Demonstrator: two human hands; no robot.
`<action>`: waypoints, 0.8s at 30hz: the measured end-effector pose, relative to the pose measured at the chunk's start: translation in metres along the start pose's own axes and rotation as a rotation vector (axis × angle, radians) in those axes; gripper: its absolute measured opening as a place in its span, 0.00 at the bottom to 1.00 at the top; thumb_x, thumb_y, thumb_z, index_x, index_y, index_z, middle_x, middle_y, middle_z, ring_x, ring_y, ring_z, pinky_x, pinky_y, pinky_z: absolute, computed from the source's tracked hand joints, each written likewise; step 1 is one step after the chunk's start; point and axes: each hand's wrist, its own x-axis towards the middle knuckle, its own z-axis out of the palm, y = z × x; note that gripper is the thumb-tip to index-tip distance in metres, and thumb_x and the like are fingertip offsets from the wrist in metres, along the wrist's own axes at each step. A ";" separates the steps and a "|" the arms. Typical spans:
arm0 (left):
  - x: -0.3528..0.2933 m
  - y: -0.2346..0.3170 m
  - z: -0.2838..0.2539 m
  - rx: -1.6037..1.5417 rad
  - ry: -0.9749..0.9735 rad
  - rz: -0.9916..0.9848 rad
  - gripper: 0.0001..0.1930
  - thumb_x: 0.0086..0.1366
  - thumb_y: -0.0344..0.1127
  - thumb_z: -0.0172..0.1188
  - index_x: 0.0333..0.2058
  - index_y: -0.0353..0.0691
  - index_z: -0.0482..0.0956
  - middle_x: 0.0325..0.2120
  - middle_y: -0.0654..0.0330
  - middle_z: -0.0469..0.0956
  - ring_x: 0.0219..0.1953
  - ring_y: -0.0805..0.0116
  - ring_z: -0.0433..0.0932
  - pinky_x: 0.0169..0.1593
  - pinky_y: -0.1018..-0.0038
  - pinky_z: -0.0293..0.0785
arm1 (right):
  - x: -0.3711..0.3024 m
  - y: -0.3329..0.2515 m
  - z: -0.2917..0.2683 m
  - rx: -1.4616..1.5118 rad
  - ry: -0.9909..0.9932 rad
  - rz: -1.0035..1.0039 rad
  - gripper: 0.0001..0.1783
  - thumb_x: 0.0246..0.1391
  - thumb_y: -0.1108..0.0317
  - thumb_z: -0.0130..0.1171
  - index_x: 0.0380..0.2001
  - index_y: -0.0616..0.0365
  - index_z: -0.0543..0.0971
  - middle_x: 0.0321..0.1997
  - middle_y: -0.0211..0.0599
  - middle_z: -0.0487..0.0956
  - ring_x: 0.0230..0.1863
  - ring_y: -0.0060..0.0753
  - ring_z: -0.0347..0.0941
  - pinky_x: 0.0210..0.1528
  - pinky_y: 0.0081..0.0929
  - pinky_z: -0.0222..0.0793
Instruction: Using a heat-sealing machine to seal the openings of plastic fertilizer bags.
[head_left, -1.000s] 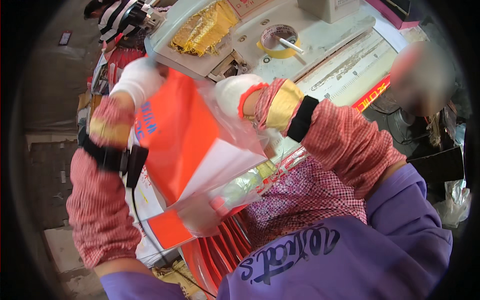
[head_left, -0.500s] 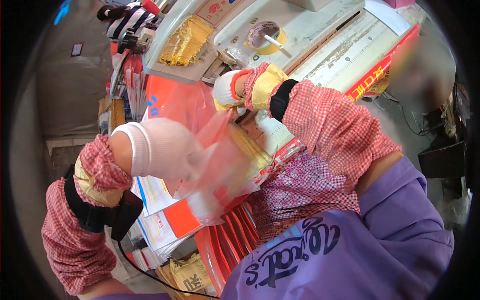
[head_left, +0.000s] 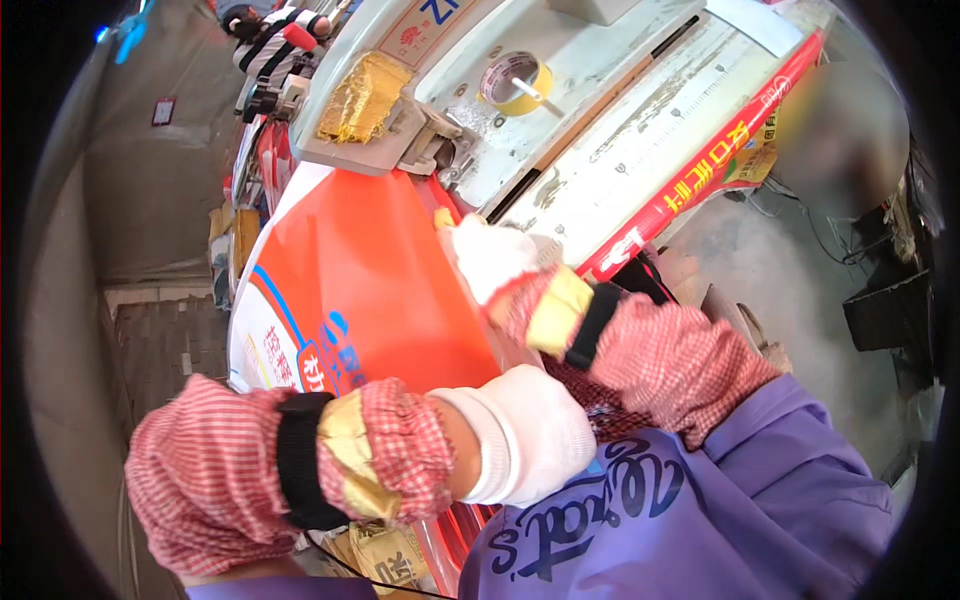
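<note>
Best hold the glossy orange-and-white plastic sheet flat at centre-left; whether the white-gloved right hand, centre, or white-gloved left hand, lower centre, grasps it, I cannot tell.

From here I can't see the left hand's fingers, hidden behind its own glove, and the right hand's fingertips are too washed out for me to judge their grip. The left sleeve hides the near part of the bag; the machine runs off the top edge, and a round patch at right is blurred.
</note>
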 end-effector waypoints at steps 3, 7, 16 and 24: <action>-0.017 -0.006 -0.048 -0.068 -0.502 -0.332 0.08 0.43 0.39 0.57 0.16 0.43 0.78 0.11 0.56 0.72 0.18 0.58 0.74 0.23 0.65 0.68 | -0.015 -0.022 -0.009 -0.350 -0.156 0.326 0.11 0.49 0.67 0.45 0.17 0.57 0.72 0.12 0.32 0.65 0.14 0.31 0.66 0.16 0.34 0.63; -0.034 0.006 -0.039 0.130 -0.795 -0.220 0.06 0.46 0.38 0.56 0.18 0.46 0.79 0.14 0.62 0.75 0.24 0.60 0.75 0.29 0.69 0.68 | -0.007 -0.017 -0.010 -0.176 -0.212 0.266 0.07 0.41 0.68 0.52 0.20 0.57 0.78 0.15 0.33 0.72 0.18 0.32 0.70 0.16 0.29 0.64; -0.082 0.017 0.017 0.107 -0.414 -0.631 0.09 0.45 0.32 0.54 0.29 0.42 0.75 0.24 0.58 0.75 0.29 0.58 0.74 0.35 0.70 0.70 | 0.038 -0.004 0.021 -0.126 -0.407 -0.025 0.06 0.41 0.69 0.50 0.21 0.55 0.77 0.14 0.35 0.70 0.19 0.37 0.68 0.22 0.34 0.64; -0.006 0.038 0.003 -0.023 -0.174 -0.157 0.04 0.37 0.33 0.56 0.14 0.41 0.76 0.12 0.59 0.72 0.18 0.59 0.72 0.28 0.69 0.69 | 0.045 -0.054 0.097 -1.153 0.022 0.989 0.05 0.41 0.67 0.53 0.18 0.55 0.76 0.17 0.39 0.71 0.20 0.43 0.68 0.22 0.38 0.65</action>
